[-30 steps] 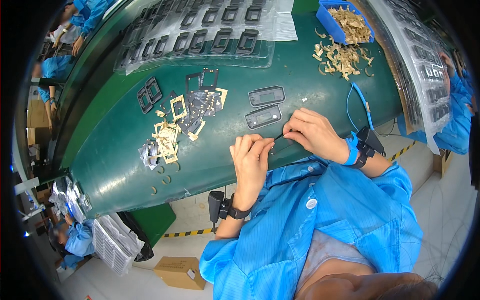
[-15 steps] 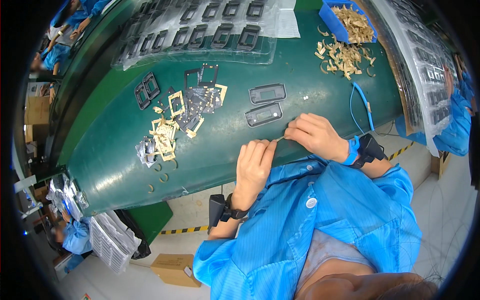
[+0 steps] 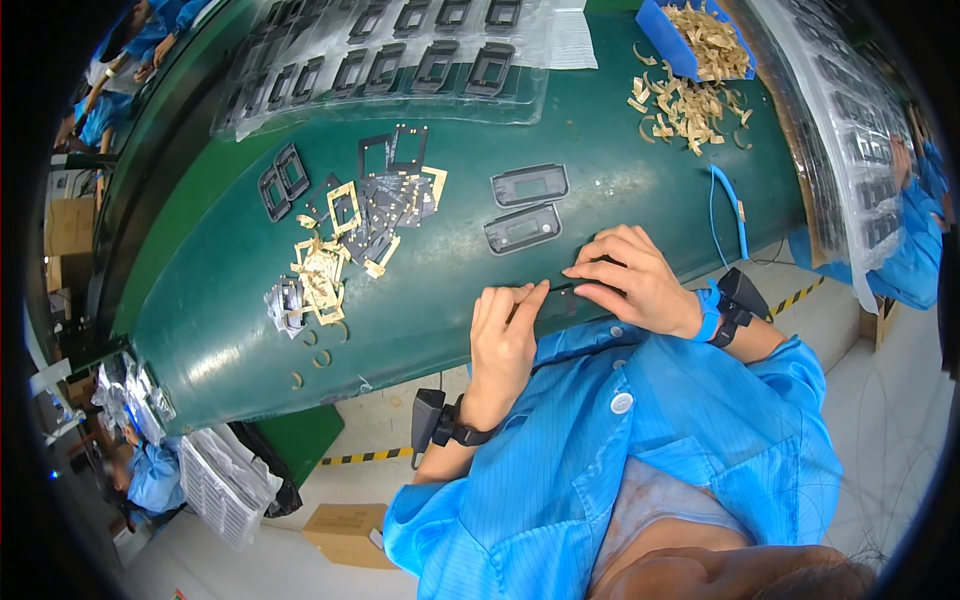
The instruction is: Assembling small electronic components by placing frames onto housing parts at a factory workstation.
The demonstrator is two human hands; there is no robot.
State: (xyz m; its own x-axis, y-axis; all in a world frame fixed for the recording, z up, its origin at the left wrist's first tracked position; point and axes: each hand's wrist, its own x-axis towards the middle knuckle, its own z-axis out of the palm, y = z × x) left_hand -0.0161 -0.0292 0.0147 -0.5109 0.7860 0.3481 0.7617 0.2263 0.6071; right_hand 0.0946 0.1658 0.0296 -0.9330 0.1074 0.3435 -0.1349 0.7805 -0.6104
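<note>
Over on the left of the green desk [image 3: 230, 330], a pile of tan scraps [image 3: 318, 272] sits beside two black frames [image 3: 283, 180], and next to those a heap of dark and tan pieces [image 3: 385, 205] spreads toward the middle. Behind them all runs a clear tray [image 3: 400, 50] of black parts. Now to the near edge: the left hand [image 3: 503, 335] lies at the desk's rim, fingers out nearly straight and close together, tips touching a thin dark strip [image 3: 560, 292] that lies along the edge. The grip there is flat, pressing rather than pinching. Just past the strip, two grey housings [image 3: 527, 205] lie one behind the other, apart from both hands. The right hand [image 3: 632, 280] comes in from the other side, fingers curled down onto the same strip, fingertips narrow and close; whether it pinches the strip or only presses it, I cannot tell. A blue band [image 3: 709, 312] wraps that wrist, with a blue cord [image 3: 722, 205] curling on the desk behind it. Far right, loose tan bits [image 3: 685, 110] spill beside a blue bin [image 3: 668, 38].
</note>
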